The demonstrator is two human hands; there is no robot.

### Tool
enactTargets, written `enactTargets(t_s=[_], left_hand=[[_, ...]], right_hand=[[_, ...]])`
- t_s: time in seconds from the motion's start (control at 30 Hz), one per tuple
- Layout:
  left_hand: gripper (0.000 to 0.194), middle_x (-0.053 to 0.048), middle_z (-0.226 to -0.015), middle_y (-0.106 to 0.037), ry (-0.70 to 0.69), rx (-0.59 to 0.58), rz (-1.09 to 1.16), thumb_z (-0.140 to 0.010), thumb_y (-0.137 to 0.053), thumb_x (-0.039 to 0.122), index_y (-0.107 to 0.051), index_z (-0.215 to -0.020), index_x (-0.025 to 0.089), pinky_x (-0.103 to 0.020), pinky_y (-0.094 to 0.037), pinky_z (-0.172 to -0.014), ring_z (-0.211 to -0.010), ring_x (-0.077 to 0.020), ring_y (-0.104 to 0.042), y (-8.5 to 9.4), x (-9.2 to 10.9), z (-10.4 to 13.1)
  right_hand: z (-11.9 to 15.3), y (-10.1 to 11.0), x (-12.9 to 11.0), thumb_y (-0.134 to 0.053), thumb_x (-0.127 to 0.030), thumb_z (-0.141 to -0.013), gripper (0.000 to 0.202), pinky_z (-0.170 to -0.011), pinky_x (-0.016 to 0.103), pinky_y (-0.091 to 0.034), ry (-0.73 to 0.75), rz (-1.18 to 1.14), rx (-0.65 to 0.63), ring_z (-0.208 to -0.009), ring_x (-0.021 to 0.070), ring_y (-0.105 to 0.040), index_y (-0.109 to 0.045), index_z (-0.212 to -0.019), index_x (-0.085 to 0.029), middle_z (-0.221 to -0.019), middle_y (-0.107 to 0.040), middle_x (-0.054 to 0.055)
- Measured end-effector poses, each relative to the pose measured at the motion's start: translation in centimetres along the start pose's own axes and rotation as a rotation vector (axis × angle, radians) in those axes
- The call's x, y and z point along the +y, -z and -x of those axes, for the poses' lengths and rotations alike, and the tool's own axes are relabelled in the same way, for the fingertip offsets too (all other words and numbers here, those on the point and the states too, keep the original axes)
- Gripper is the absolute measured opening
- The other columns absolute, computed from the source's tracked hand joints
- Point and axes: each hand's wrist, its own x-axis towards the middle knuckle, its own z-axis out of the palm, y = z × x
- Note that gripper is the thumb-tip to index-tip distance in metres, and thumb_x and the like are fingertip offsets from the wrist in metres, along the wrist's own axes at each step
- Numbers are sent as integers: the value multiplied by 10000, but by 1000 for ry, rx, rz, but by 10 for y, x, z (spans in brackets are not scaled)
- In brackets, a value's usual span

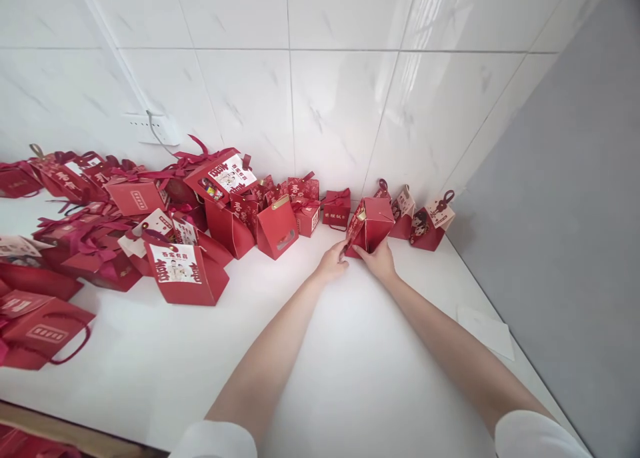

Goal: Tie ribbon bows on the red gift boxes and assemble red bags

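My left fingers (336, 257) and right fingers (376, 258), partly closed, grip the lower sides of a red cardboard gift box (380, 219), presumably keeping it upright on the white desk (380, 378), near the tiled wall (340, 111) beyond them

A red gift box (379, 218) is being held near the tiled wall (345, 111) by the left hand (333, 265) and the right hand (381, 261), above a white table (350, 365).
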Motion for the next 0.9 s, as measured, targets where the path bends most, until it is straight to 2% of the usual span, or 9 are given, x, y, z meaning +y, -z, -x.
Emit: enactTargets(t_s=[0.23, 0.37, 0.5, 0.67, 0.77, 0.9], left_hand=[[740, -138, -1450, -481, 5, 83, -38, -711, -561, 7, -443, -1422, 172, -403, -460, -1075, -1284, -242, -522, 2, 0, 6], [677, -145, -1393, -527, 15, 145, -72, -759, -569, 50, -442, -1411, 182, -403, -507, -996, -1217, -245, -561, 5, -1, 5], [671, -146, -1416, -517, -3, 63, -115, -798, -605, 135, -418, -1441, 183, -401, -492, -1017, -1248, -240, -546, 8, -2, 7], [761, -81, -1479, -483, -60, -79, -220, -749, -711, 200, -429, -1452, 267, -421, -416, -1095, -1317, -258, -503, 4, 0, 11], [757, -83, -1467, -499, -78, -84, -279, -778, -708, 269, -406, -1471, 261, -425, -409, -1095, -1296, -267, -521, -1, 0, 6], [610, -92, -1388, -573, -95, -18, -345, -883, -570, 251, -411, -1471, 213, -415, -413, -1083, -1232, -251, -566, -7, 0, -13]], right_hand=[[-7, -13, -9, -618, -638, -748, 849, -854, 472, -499, -3, 94, -50, -1066, 376, -629, -394, -1374, -112, -1197, -641, 205], [-7, -17, -15, -622, -597, -761, 868, -883, 477, -491, 63, 88, -87, -1109, 373, -608, -350, -1432, -118, -1264, -611, 207], [-12, -15, -14, -555, -591, -814, 810, -968, 459, -468, 50, -10, -81, -1175, 337, -587, -357, -1437, -112, -1317, -596, 196], [-7, -5, -8, -414, -586, -894, 709, -1007, 439, -449, -48, -55, -15, -1204, 311, -586, -388, -1419, -111, -1325, -600, 196], [1, -2, -6, -403, -580, -899, 684, -996, 429, -455, -70, -58, 7, -1191, 308, -596, -403, -1411, -127, -1331, -599, 185], [-1, -3, -2, -430, -532, -888, 682, -960, 411, -468, -84, -31, 8, -1147, 309, -618, -381, -1419, -108, -1322, -601, 199]])
